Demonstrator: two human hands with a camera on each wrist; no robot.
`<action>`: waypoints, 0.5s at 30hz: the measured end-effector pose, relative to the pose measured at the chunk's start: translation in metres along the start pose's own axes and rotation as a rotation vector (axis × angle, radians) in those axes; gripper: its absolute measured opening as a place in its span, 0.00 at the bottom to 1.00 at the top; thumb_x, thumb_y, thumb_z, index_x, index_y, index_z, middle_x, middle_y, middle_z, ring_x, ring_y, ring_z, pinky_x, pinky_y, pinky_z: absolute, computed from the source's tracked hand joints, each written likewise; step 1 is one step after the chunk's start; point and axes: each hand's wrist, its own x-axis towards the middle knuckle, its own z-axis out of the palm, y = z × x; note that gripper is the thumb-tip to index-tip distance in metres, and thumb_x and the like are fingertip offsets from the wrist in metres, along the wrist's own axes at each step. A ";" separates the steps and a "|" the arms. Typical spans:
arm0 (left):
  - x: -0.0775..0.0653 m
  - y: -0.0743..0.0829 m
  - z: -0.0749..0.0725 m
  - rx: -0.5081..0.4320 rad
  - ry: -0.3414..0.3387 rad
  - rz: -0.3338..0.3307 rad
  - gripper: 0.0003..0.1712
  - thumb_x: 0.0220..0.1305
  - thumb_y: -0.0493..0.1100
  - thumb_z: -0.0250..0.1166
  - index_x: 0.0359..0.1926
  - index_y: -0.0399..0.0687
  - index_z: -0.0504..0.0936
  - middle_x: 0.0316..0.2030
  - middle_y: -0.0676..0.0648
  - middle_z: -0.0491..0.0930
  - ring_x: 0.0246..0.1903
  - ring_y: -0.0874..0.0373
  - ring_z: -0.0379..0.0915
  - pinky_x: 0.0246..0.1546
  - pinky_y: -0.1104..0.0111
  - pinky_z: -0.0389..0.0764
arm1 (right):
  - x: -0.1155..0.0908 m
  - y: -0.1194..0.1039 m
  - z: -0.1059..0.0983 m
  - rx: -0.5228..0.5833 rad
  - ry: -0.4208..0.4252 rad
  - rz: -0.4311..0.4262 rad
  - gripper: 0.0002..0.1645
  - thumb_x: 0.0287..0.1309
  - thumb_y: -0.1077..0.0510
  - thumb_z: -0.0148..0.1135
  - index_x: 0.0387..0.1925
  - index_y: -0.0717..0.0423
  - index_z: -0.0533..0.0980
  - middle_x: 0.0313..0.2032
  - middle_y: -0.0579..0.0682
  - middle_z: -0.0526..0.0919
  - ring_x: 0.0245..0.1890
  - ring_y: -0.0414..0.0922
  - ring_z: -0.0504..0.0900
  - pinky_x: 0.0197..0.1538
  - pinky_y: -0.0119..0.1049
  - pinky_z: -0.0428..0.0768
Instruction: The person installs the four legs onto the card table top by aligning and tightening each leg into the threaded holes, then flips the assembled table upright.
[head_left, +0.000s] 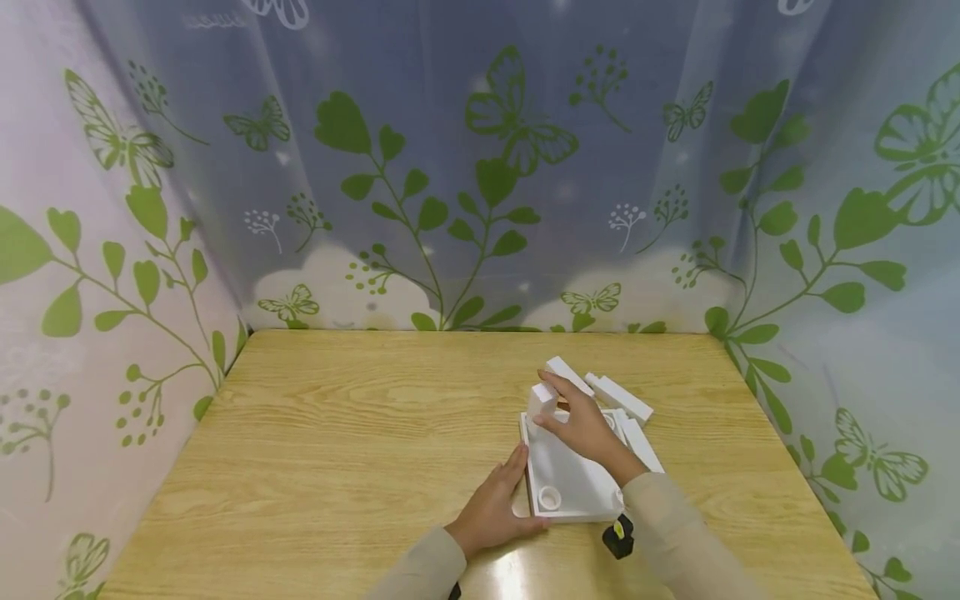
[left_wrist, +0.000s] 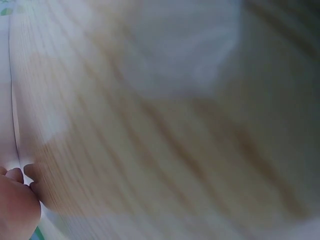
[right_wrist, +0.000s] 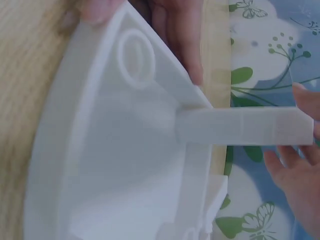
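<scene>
A white square panel [head_left: 573, 475] with a raised rim and round corner sockets lies on the wooden table. At its far left corner stands a white square leg [head_left: 542, 402], upright, its lower end at the corner. My right hand [head_left: 587, 425] grips the top of this leg between thumb and fingers, also visible in the right wrist view, where the leg [right_wrist: 245, 126] meets the panel's corner. My left hand [head_left: 495, 504] rests against the near left corner, straight fingers along the left side and thumb at the front edge. The left wrist view shows mostly blurred table.
Two more white legs [head_left: 621, 398] [head_left: 570, 375] lie behind the panel, and another white leg [head_left: 643, 446] lies along its right side. A black object with a yellow-green mark [head_left: 618, 537] is by my right sleeve. Patterned curtains [head_left: 480, 208] border the wooden table [head_left: 337, 442].
</scene>
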 end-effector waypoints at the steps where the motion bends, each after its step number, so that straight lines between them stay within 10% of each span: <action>1: 0.000 0.000 0.000 -0.001 -0.002 -0.003 0.64 0.52 0.64 0.69 0.74 0.37 0.42 0.74 0.41 0.43 0.72 0.50 0.46 0.71 0.49 0.52 | 0.001 0.001 -0.004 0.000 -0.044 -0.007 0.40 0.57 0.63 0.66 0.69 0.64 0.60 0.67 0.64 0.63 0.65 0.62 0.65 0.59 0.57 0.74; 6: 0.000 0.000 0.001 0.003 -0.012 -0.020 0.64 0.52 0.65 0.68 0.75 0.39 0.42 0.75 0.43 0.43 0.72 0.51 0.46 0.71 0.50 0.51 | 0.005 0.005 -0.013 -0.023 -0.087 -0.021 0.32 0.60 0.65 0.61 0.66 0.65 0.65 0.63 0.64 0.69 0.60 0.60 0.72 0.58 0.53 0.76; 15: 0.000 -0.002 0.002 0.021 0.006 -0.005 0.63 0.53 0.67 0.67 0.75 0.39 0.44 0.75 0.43 0.44 0.72 0.50 0.47 0.71 0.51 0.52 | 0.003 0.011 -0.002 0.005 0.164 0.059 0.24 0.52 0.62 0.70 0.52 0.63 0.77 0.44 0.59 0.83 0.44 0.54 0.83 0.50 0.50 0.82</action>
